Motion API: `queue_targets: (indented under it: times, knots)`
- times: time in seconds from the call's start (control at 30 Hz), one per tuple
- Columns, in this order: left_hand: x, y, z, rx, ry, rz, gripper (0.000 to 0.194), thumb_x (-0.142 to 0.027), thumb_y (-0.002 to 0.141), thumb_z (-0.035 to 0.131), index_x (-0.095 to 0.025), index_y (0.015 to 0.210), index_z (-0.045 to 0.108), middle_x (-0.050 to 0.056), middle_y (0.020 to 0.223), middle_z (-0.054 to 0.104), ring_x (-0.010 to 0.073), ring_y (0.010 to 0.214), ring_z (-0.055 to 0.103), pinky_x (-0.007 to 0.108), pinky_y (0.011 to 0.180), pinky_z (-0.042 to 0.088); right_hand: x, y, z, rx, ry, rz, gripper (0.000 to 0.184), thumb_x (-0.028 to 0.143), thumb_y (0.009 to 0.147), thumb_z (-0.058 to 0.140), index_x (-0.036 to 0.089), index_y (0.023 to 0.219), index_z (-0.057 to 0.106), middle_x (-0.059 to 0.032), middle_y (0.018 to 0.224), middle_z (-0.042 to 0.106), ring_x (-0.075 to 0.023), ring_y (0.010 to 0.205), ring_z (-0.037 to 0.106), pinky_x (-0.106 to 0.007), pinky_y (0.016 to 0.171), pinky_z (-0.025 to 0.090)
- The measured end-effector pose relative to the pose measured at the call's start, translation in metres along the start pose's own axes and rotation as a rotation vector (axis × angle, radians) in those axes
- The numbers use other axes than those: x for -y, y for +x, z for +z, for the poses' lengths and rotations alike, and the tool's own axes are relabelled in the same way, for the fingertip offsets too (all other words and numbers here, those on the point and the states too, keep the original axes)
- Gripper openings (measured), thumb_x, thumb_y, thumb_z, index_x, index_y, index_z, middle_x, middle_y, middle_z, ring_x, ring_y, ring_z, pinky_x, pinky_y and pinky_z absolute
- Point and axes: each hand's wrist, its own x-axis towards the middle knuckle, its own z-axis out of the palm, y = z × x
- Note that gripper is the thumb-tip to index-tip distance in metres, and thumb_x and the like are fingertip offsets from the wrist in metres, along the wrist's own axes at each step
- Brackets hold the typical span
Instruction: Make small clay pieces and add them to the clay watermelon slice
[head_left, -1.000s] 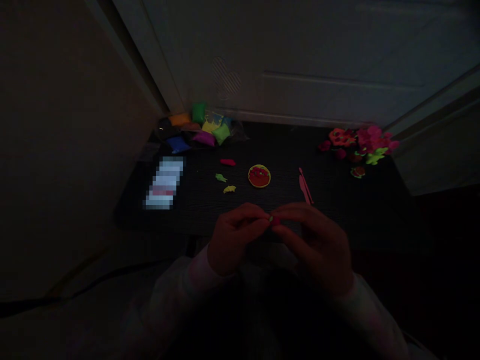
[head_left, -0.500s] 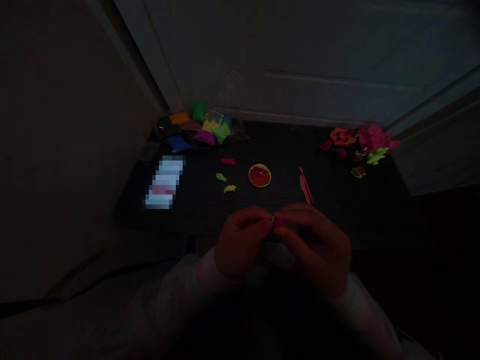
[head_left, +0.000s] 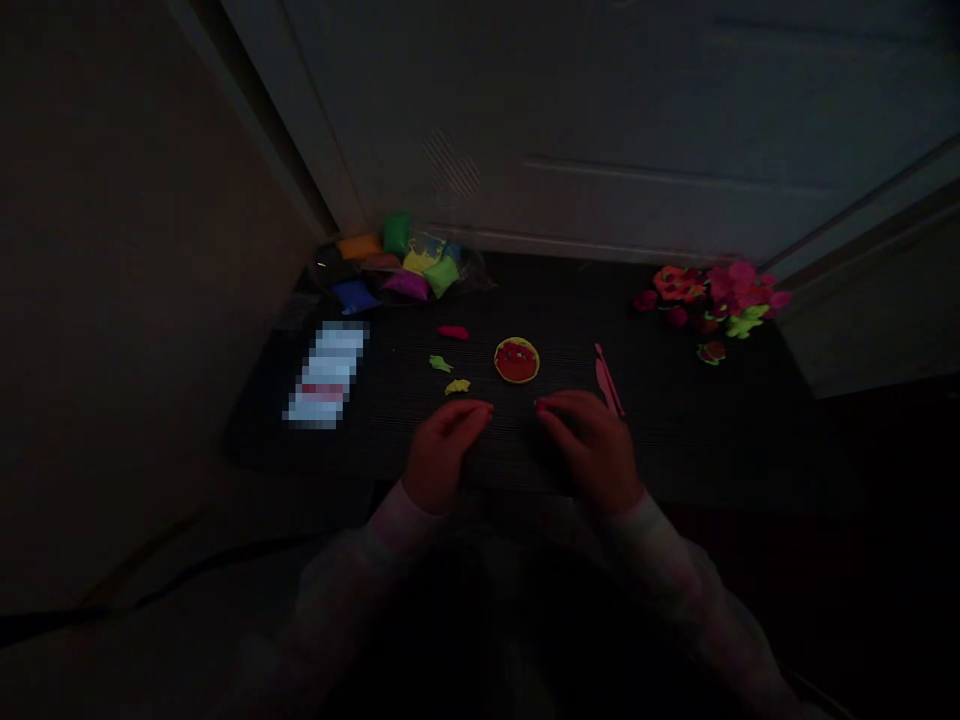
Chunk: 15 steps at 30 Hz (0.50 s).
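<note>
The picture is very dark. My right hand point(head_left: 596, 455) pinches a small pinkish-red clay piece point(head_left: 541, 404) between thumb and fingertips. To its left, my left hand point(head_left: 439, 455) is closed in a pinch; what its fingertips hold, if anything, is too small to make out. Beyond both hands lies a round red clay disc with a yellow rim point(head_left: 517, 361), with small bits on top. Left of the disc lie a red clay lump point(head_left: 453, 332), a green clay lump point(head_left: 440, 364) and a yellow clay lump point(head_left: 457, 387). Pink modelling tools point(head_left: 609, 382) lie just past my right hand.
Several coloured clay packets point(head_left: 407, 286) are heaped at the table's back left. A lit, blurred-out screen point(head_left: 328, 375) lies at the left. Bright clay figures point(head_left: 739, 290) cluster at the back right of the dark table point(head_left: 675, 430). A pale panelled door point(head_left: 600, 120) stands behind.
My hands have come apart and moved forward over the table. The small pinkish-red piece, earlier between both hands, is now in my right fingertips. The view has shifted slightly.
</note>
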Motion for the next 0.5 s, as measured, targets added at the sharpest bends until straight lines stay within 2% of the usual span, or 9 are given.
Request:
queue_targets:
  times: [0.13, 0.3, 0.4, 0.5]
  knots:
    - [0.006, 0.016, -0.021, -0.037, 0.387, 0.234, 0.014, -0.028, 0.07, 0.056, -0.019, 0.08, 0.062, 0.001, 0.083, 0.061, 0.0139, 0.079, 0.054, 0.025, 0.074, 0.039, -0.03, 0.001, 0.013, 0.071, -0.193, 0.01, 0.014, 0.027, 0.074, 0.055, 0.018, 0.081, 0.062, -0.0052, 0.083, 0.062, -0.0185, 0.082, 0.053, -0.037, 0.075, 0.04]
    - [0.015, 0.029, -0.03, -0.07, 0.832, 0.563, 0.018, -0.025, 0.074, 0.051, -0.016, 0.087, 0.061, 0.006, 0.089, 0.058, 0.0175, 0.086, 0.051, 0.03, 0.08, 0.038, -0.036, -0.001, 0.017, 0.096, -0.299, 0.014, 0.016, 0.03, 0.075, 0.053, 0.019, 0.081, 0.063, -0.0049, 0.088, 0.062, -0.0194, 0.084, 0.051, -0.037, 0.074, 0.038]
    - [0.018, 0.036, -0.029, -0.112, 1.034, 0.648, 0.022, -0.024, 0.074, 0.052, -0.016, 0.092, 0.06, 0.007, 0.092, 0.057, 0.0197, 0.088, 0.049, 0.033, 0.082, 0.038, -0.036, -0.001, 0.018, 0.091, -0.333, 0.014, 0.016, 0.031, 0.075, 0.053, 0.02, 0.081, 0.064, -0.0046, 0.089, 0.062, -0.0197, 0.083, 0.051, -0.037, 0.073, 0.037]
    - [0.018, 0.041, -0.028, -0.143, 1.123, 0.669, 0.025, -0.023, 0.074, 0.052, -0.015, 0.097, 0.058, 0.007, 0.093, 0.055, 0.0198, 0.088, 0.048, 0.033, 0.081, 0.039, -0.036, -0.002, 0.018, 0.097, -0.343, 0.014, 0.017, 0.031, 0.076, 0.052, 0.02, 0.083, 0.063, -0.0044, 0.089, 0.062, -0.02, 0.083, 0.051, -0.036, 0.073, 0.038]
